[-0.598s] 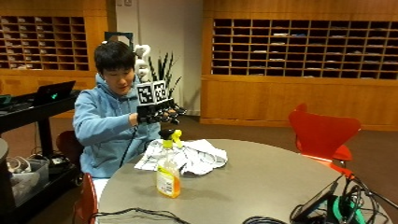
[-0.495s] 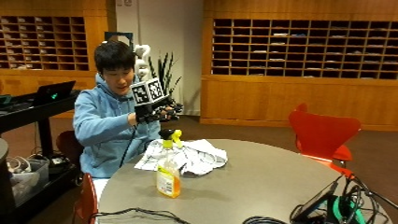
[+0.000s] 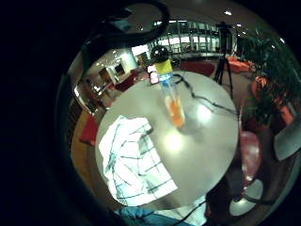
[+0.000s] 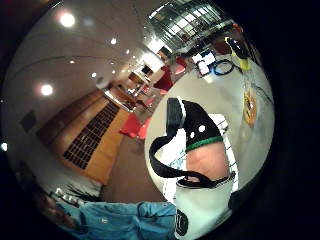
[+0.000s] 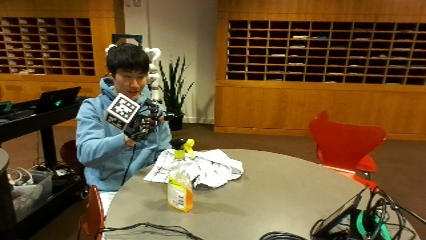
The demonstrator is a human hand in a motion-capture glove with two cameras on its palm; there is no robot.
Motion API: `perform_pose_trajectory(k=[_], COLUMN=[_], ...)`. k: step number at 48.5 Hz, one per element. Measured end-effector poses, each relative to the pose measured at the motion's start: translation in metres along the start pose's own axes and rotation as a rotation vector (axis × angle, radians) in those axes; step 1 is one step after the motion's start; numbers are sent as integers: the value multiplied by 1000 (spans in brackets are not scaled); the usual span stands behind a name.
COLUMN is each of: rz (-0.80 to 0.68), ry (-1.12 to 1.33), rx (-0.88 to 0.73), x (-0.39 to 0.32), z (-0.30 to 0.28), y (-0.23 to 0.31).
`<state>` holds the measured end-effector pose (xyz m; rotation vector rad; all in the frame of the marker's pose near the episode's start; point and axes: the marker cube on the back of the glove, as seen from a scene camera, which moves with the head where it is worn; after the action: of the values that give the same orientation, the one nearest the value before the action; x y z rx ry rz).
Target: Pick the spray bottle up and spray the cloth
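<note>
Step in hand: approach, before any pickup. The gloved right hand [image 5: 142,125] is raised at chest height above the near edge of the round table [image 5: 286,190], well apart from the bottle [image 5: 180,181]; its fingers look loosely curled and hold nothing. The bottle stands upright on the table, just beside the cloth [image 5: 203,167], untouched.

Next move, as judged: lower the hand to the bottle, wrap the neck, set a finger on the trigger, and aim the nozzle at the cloth.

Materials: bottle of clear plastic, orange liquid low inside, yellow-and-black trigger head. Cloth white with thin dark checks, rumpled in soft folds. Table top smooth, grey, glossy under ceiling lights.
</note>
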<state>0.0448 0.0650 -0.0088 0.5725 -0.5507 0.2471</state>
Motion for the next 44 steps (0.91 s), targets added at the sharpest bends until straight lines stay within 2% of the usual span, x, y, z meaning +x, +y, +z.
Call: perform_pose_trajectory(k=[19,26,30,34,38,44], rz=[143,193,272,340,322,364], ry=[-79,-135,-152,-180,-148,-123], rx=[316,348,368,264,393,405], x=[46,58,65,63,73,80], z=[21,32,38,37,45,54], y=[-4,-7,-17,-11,-27,-27])
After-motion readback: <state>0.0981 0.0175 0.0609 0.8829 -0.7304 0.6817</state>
